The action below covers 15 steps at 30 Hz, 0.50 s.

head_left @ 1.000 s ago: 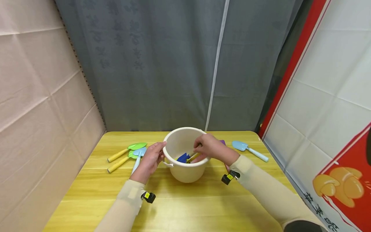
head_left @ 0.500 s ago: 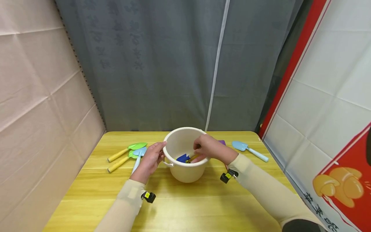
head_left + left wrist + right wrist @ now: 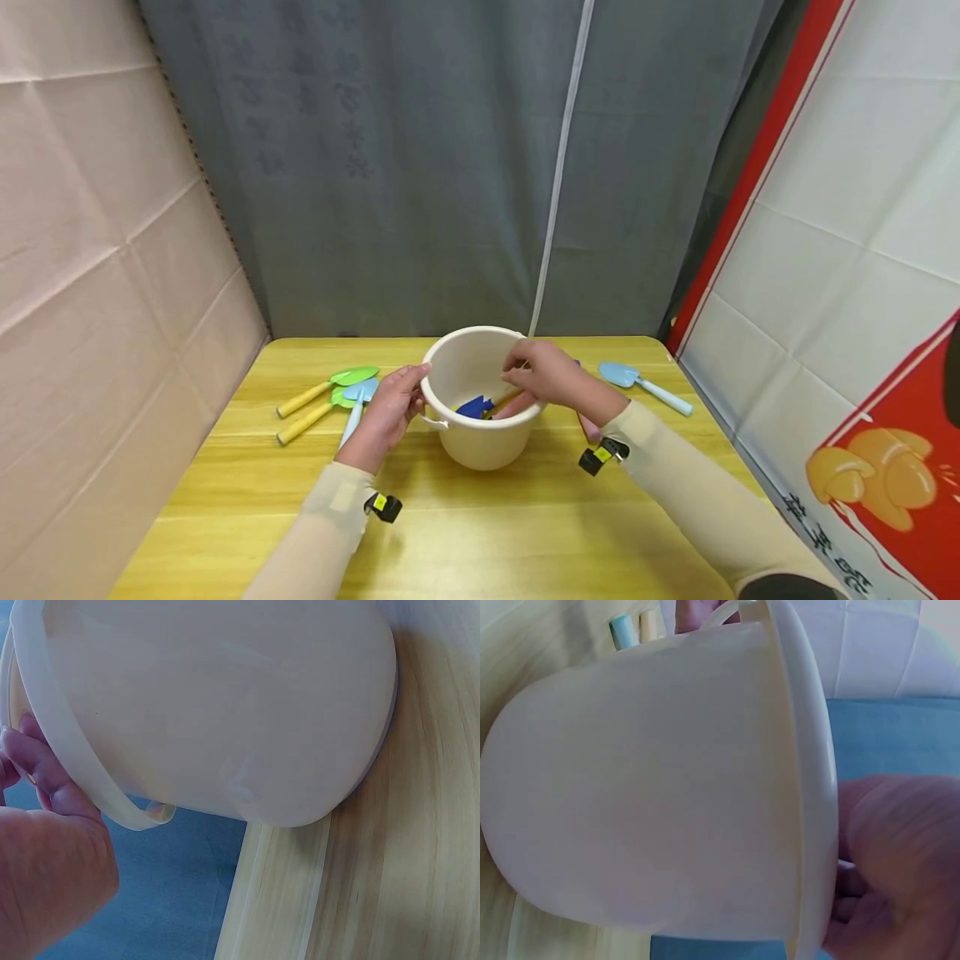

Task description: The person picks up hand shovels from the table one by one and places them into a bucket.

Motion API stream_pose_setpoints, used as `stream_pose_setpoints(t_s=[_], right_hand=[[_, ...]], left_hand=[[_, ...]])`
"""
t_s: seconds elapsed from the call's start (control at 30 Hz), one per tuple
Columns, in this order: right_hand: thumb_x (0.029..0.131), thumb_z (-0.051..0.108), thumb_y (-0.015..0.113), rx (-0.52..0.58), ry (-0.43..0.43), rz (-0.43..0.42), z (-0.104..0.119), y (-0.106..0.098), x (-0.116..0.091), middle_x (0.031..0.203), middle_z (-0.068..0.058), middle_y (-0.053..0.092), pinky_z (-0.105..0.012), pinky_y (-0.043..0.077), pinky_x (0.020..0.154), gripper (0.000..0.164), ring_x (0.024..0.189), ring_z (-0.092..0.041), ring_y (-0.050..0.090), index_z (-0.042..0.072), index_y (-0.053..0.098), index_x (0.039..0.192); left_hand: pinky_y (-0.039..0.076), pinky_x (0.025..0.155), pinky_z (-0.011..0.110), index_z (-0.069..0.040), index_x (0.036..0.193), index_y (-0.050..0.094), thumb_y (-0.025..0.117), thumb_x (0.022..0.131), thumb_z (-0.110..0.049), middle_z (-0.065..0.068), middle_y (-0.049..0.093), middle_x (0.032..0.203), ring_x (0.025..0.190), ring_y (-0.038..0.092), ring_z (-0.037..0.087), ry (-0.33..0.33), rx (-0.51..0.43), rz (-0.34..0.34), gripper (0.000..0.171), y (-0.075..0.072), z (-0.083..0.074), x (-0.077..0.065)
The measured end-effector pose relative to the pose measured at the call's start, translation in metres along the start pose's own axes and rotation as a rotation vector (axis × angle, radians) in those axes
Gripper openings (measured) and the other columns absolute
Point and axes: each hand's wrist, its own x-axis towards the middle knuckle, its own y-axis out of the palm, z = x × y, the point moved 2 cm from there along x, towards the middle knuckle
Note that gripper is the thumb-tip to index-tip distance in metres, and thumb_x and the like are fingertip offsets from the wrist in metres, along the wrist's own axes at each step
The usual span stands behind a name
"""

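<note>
A white bucket (image 3: 483, 446) stands upright on the table, its handle (image 3: 433, 422) hanging at the left side. My left hand (image 3: 392, 408) grips the bucket's left rim, thumb over the edge and fingers outside. My right hand (image 3: 551, 379) reaches over the right rim with its fingers bent. In the right wrist view, the rim partly hides the fingers of that hand (image 3: 904, 862), so their hold cannot be made out. Inside the bucket lie a small blue shovel (image 3: 472, 407), a yellow handle (image 3: 507, 399) close to the right fingers, and a pinkish length (image 3: 517, 405).
Left of the bucket lie a green leaf-shaped trowel (image 3: 354, 377) with a yellow handle, a second yellow handle (image 3: 304, 424) and a light blue shovel (image 3: 362, 391). Another light blue shovel (image 3: 619, 374) lies at the right. A pink handle (image 3: 589, 428) shows beneath the right forearm.
My right hand has risen slightly and shifted right, exposing more of the pinkish length in the bucket and the pink handle on the table. My left hand keeps its grip on the rim.
</note>
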Motion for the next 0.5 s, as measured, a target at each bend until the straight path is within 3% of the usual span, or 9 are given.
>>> stream_pose_setpoints(t_s=[0.3, 0.5], right_hand=[[0.106, 0.015, 0.078, 0.135, 0.048, -0.291, -0.019, -0.017, -0.017, 0.101, -0.004, 0.073, -0.043, 0.061, 0.086, 0.008, 0.094, -0.023, 0.069, 0.008, 0.079, 0.103], [0.110, 0.023, 0.072, 0.224, 0.181, -0.353, -0.039, -0.021, -0.038, 0.099, -0.009, 0.076, -0.038, 0.058, 0.079, 0.019, 0.090, -0.025, 0.067, 0.005, 0.078, 0.107]], left_hand=[[0.048, 0.058, 0.015, 0.002, 0.109, 0.067, 0.068, 0.112, -0.030, -0.001, 0.063, 0.077, 0.063, 0.055, 0.006, -0.003, 0.003, -0.002, 0.033, 0.000, -0.001, 0.001], [0.048, 0.058, 0.015, 0.002, 0.109, 0.067, 0.067, 0.112, -0.031, -0.001, 0.063, 0.076, 0.063, 0.055, 0.006, 0.000, 0.005, -0.001, 0.033, 0.000, -0.001, -0.001]])
